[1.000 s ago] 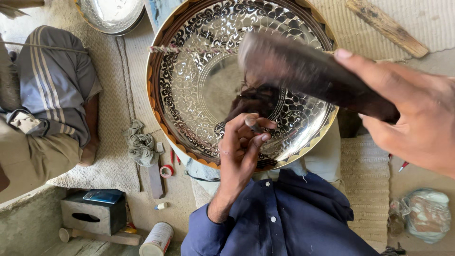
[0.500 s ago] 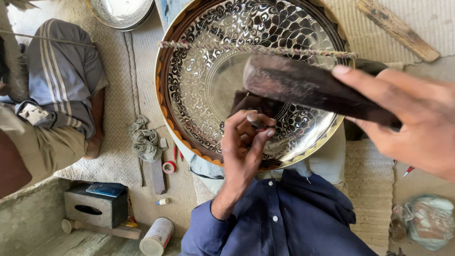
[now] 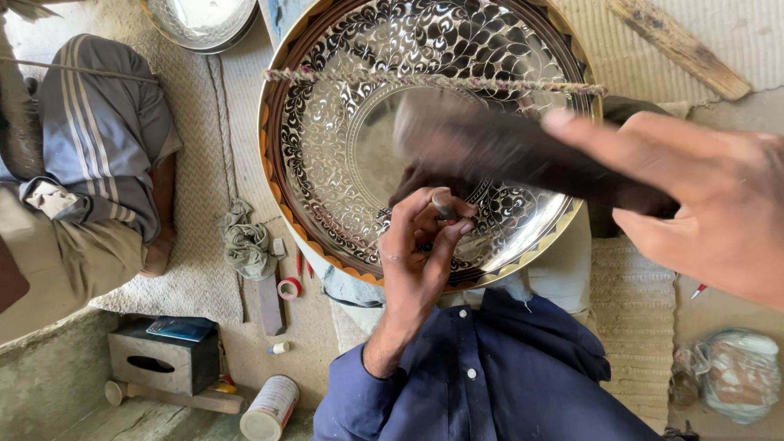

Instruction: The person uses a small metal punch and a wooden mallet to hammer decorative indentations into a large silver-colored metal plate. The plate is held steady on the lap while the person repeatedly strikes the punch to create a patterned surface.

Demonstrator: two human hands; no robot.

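A large round engraved metal tray [image 3: 327, 163] with a black and silver floral pattern rests on my lap, a twisted cord [image 3: 343, 77] stretched across its upper part. My left hand [image 3: 416, 261] pinches a small metal chisel [image 3: 443, 204] upright against the tray's lower inner band. My right hand [image 3: 702, 212] grips a dark wooden mallet [image 3: 506, 155], blurred, held above the tray and over the chisel. My blue shirt sleeve runs down from the left wrist.
Another person [image 3: 90, 180] sits at the left in grey striped clothing. A second metal dish [image 3: 200, 20] lies at the top left. A rag [image 3: 245, 245], red tape roll [image 3: 288, 287], small box [image 3: 159, 359], white can [image 3: 269, 408], wooden plank [image 3: 678, 45] and plastic bag [image 3: 735, 371] lie around on the mats.
The mallet in my right hand has swung down and leftward toward the chisel head. My left hand keeps the chisel on the tray. The view has shifted slightly.
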